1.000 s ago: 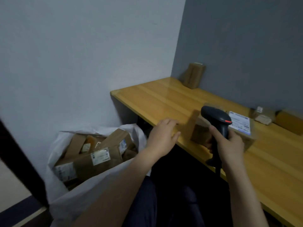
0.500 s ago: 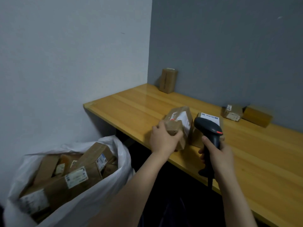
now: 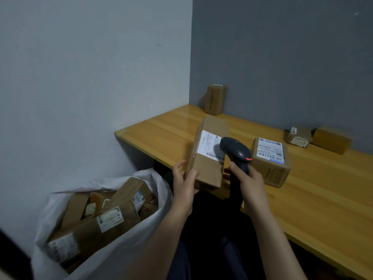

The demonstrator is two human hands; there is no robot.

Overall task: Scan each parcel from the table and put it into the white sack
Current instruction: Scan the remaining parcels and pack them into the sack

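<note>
My left hand (image 3: 184,181) grips the lower end of a long brown cardboard parcel (image 3: 205,164), held up off the wooden table (image 3: 302,199) with its white barcode label facing me. My right hand (image 3: 249,179) grips the handle of a black barcode scanner (image 3: 236,151), whose head sits right at the label's edge. The white sack (image 3: 129,235) stands open on the floor at lower left, holding several labelled boxes.
On the table, a labelled box (image 3: 270,160) sits just right of the scanner. An upright box (image 3: 215,99) stands in the far corner, and two small boxes (image 3: 317,138) lie by the grey back wall. My legs are under the table edge.
My left hand reached to the table, took the long parcel and lifted it upright toward me. The scanner in my right hand came up against its label.
</note>
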